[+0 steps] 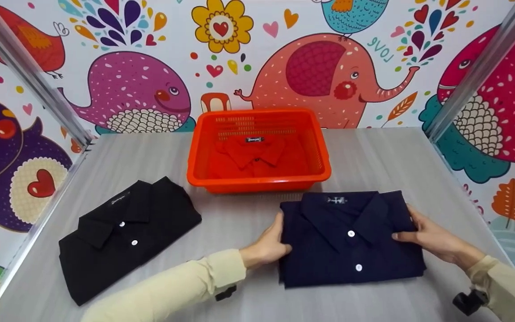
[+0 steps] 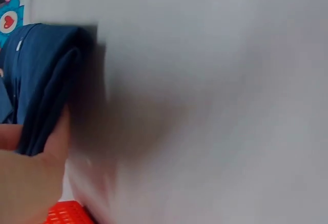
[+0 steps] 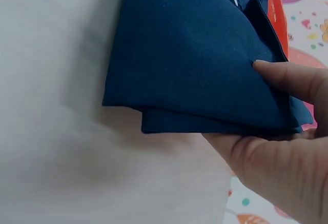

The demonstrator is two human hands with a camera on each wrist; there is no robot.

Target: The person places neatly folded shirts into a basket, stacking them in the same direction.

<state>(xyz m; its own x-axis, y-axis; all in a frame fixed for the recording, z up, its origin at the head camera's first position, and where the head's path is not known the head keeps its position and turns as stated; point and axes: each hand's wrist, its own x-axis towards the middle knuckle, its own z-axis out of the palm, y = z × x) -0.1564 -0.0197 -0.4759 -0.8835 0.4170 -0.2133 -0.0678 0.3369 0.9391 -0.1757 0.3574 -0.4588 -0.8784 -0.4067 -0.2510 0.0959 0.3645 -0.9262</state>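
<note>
A folded navy blue shirt (image 1: 329,255) with white buttons is gripped at both sides, its collar toward the basket. My left hand (image 1: 267,243) pinches its left edge, thumb on top; in the left wrist view the folded layers (image 2: 46,75) sit between thumb and fingers. At the right edge my right hand (image 1: 436,239) holds it, and the right wrist view shows the thumb over the cloth (image 3: 195,65) with the fingers underneath. To the left lies a folded black shirt (image 1: 150,241), turned at an angle. An orange-red basket (image 1: 257,182) holds a folded red shirt (image 1: 280,156).
The grey table (image 1: 235,219) carries the basket near its back edge, against a wall printed with cartoon animals (image 1: 320,80). Metal posts (image 1: 38,76) stand at the left and right corners. A dark wrist device (image 1: 470,302) is on the right forearm.
</note>
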